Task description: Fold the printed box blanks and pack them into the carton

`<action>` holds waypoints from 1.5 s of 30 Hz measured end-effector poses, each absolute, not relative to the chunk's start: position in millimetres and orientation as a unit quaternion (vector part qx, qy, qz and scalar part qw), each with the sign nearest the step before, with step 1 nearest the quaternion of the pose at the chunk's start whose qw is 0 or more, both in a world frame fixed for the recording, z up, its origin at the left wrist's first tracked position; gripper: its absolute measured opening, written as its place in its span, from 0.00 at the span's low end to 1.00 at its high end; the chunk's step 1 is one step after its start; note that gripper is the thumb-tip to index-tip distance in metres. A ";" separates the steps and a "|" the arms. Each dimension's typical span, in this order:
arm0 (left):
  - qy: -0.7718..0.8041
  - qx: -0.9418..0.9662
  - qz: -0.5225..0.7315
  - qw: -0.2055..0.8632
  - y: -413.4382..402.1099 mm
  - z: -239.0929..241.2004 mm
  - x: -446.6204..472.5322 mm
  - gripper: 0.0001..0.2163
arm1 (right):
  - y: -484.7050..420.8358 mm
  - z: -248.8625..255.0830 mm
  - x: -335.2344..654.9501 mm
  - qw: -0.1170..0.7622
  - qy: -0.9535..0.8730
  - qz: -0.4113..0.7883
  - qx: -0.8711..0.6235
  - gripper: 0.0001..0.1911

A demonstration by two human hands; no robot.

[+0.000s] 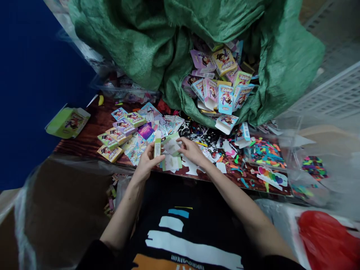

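The left hand [146, 165] is closed around a narrow, pale green-and-cream cardboard carton [157, 146], which stands upright and edge-on at its fingertips. Just right of that carton, the right hand [191, 150] lies with its fingers curved over a flat, pale green printed card [171, 147]. It touches the card, but whether it pinches it cannot be told. A second pale card [171, 163] lies directly beneath the hands, overlapping other flat printed sheets.

Just left of the left hand, small glossy cartons printed with a cartoon child [114, 138] lie stacked on a dark wooden tabletop [84, 125]. Ahead of both hands, a heap of pastel printed cartons [222, 95] spills from a crumpled green woven sack [225, 26]. Right of the right hand sits a clear plastic tray [266, 154] of bright, multicoloured cut pieces. Below the hands is a black printed T-shirt [182, 236], and further right a red plastic bag [323, 240].
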State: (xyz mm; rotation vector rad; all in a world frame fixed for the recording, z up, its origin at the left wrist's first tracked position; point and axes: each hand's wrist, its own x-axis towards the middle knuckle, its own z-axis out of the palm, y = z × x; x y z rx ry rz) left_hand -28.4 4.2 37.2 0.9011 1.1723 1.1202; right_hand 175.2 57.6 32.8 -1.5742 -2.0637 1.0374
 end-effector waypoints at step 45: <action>0.474 0.397 0.448 0.646 8.4 36.7 -26.9 0.29 | 8.9 48.4 256.7 0.241 -0.800 0.029 -0.549 0.13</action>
